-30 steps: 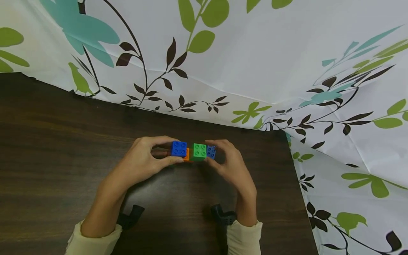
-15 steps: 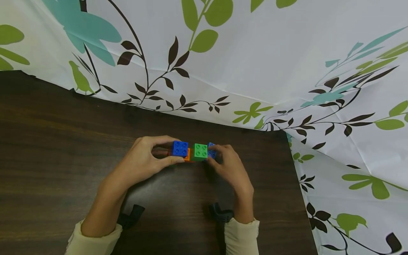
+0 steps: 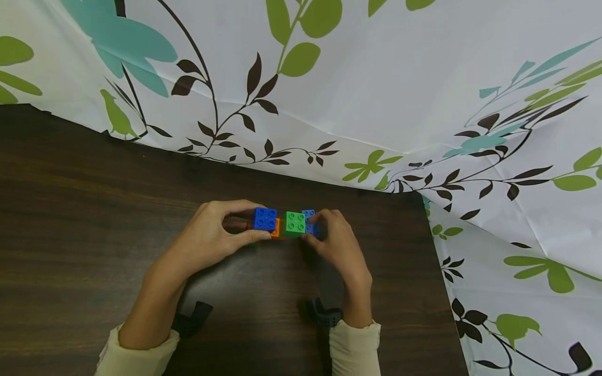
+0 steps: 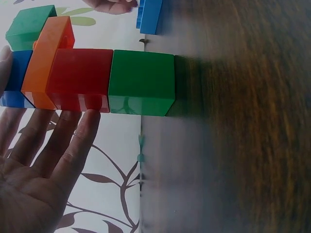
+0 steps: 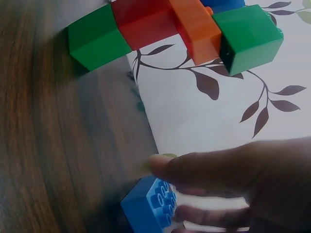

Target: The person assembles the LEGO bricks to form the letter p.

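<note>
In the head view my left hand [image 3: 221, 230] pinches the dark blue block [image 3: 265, 219] atop a stack of toy building blocks, thumb in front and fingers behind. The left wrist view shows the stack upright on the table: green block [image 4: 142, 82] lowest, red block [image 4: 80, 80] above, then an orange piece [image 4: 43, 63] bearing the blue block and another green block [image 3: 295, 223]. My right hand [image 3: 336, 240] hovers at a loose light blue block [image 5: 148, 206], which stands studs up on the table. Its fingers lie over and beside the studs; contact is unclear.
The dark wooden table [image 3: 94, 219] carries the stack and the loose block. A white cloth with a leaf print [image 3: 357, 104] hangs behind and along the right side. Black wrist mounts [image 3: 193, 318] are strapped below both hands.
My right fingers pinched the light blue block earlier; they have since shifted around it and loosened, with more of its studs showing. My left hand and the stack have stayed in place.
</note>
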`<move>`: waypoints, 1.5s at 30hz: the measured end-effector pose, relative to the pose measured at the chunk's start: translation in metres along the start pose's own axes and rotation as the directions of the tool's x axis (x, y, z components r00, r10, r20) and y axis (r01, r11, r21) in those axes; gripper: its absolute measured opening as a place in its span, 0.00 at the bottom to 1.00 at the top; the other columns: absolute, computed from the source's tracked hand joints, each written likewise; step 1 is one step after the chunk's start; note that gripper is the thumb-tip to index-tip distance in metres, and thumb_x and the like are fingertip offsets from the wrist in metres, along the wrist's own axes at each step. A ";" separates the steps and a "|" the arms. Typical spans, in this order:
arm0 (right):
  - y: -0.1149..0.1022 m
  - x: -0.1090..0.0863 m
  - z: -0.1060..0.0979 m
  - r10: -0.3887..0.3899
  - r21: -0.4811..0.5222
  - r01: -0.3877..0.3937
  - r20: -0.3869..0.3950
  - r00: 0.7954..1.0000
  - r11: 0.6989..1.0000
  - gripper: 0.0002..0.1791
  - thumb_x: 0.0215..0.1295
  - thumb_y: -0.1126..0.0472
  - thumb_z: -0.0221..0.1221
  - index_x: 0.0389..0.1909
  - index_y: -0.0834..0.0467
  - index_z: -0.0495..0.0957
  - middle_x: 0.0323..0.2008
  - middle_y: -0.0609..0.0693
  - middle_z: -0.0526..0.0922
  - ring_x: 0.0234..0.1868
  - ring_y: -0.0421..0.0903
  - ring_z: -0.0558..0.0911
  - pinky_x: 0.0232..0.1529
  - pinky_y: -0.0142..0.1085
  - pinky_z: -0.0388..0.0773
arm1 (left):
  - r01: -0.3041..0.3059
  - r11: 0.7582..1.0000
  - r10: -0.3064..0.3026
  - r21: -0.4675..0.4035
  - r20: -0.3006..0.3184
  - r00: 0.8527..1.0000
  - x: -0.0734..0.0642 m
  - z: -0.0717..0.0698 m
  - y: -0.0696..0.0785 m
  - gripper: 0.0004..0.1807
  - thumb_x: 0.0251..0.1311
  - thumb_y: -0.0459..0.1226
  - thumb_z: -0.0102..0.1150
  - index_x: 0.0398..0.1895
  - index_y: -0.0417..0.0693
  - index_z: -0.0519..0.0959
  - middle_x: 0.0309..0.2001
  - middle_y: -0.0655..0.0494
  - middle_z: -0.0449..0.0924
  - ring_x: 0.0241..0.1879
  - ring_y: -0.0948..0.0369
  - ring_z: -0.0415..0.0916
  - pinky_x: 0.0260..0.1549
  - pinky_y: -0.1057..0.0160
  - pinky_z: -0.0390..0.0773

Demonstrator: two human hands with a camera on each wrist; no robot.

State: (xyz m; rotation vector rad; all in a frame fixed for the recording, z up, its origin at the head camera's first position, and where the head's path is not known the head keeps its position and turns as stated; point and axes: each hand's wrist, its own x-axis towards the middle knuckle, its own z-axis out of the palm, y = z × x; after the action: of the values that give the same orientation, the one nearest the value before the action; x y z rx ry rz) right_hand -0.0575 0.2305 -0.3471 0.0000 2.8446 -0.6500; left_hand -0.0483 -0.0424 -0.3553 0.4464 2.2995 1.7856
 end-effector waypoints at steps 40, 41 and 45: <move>-0.001 -0.011 -0.020 -0.138 0.208 0.164 -0.134 0.981 0.964 0.20 0.70 0.67 0.69 0.62 0.60 0.82 0.60 0.57 0.84 0.60 0.56 0.84 0.65 0.58 0.82 | 0.004 1.000 -0.004 0.012 0.005 1.000 0.001 0.000 -0.001 0.23 0.66 0.43 0.76 0.62 0.48 0.86 0.58 0.44 0.89 0.56 0.48 0.88 0.54 0.47 0.89; -0.002 -0.012 -0.021 -0.145 0.214 0.173 -0.141 0.979 0.961 0.20 0.71 0.66 0.69 0.62 0.60 0.82 0.60 0.57 0.84 0.60 0.56 0.84 0.65 0.57 0.82 | 0.008 1.000 -0.008 0.012 0.006 1.000 0.001 0.000 -0.001 0.23 0.66 0.43 0.76 0.62 0.48 0.86 0.58 0.44 0.88 0.57 0.48 0.87 0.55 0.47 0.89; -0.004 -0.015 -0.024 -0.169 0.239 0.207 -0.170 0.971 0.949 0.20 0.72 0.66 0.69 0.62 0.59 0.82 0.60 0.57 0.83 0.59 0.54 0.84 0.66 0.56 0.83 | 0.019 1.000 -0.019 0.011 0.009 1.000 0.001 0.000 -0.001 0.23 0.66 0.43 0.76 0.62 0.48 0.86 0.59 0.44 0.88 0.57 0.47 0.87 0.55 0.46 0.89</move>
State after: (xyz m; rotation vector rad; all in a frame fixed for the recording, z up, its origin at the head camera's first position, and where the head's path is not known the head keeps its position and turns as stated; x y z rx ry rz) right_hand -0.0478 0.2374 -0.3210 -0.1920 2.9003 -1.0977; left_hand -0.0493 -0.0425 -0.3561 0.4319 2.3005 1.7601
